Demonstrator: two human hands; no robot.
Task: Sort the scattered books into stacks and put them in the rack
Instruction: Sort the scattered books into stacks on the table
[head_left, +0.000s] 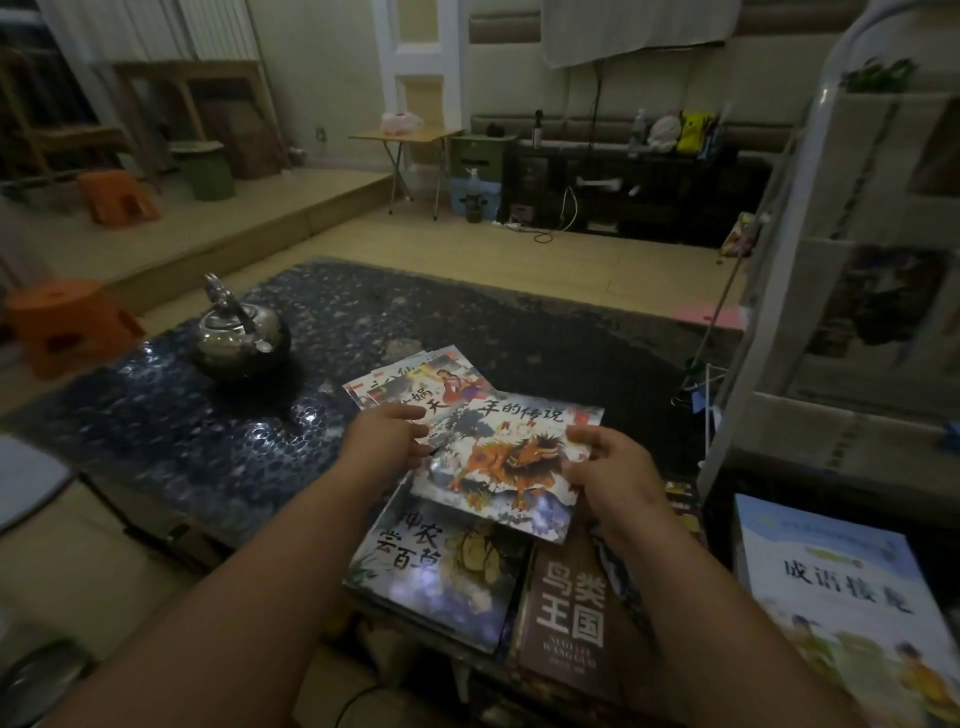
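A thin picture book with an orange beast on its cover (511, 467) is held just above the dark table (171, 426). My right hand (610, 467) grips its right edge, thumb on top. My left hand (387, 441) touches its left edge, fingers lying over a fanned pile of thin books (415, 384) behind it. Below it lie a dark-blue picture book (441, 566) and a brown book (571, 613). A light-blue book (841, 608) lies at the right. The white rack (852, 291) stands at the right with books in its shelves.
A shiny metal kettle (241, 332) stands on the table's left part. Orange stools (67, 322) sit on the floor to the left. A dark low cabinet (623, 187) and a folding table (405, 140) stand at the far wall.
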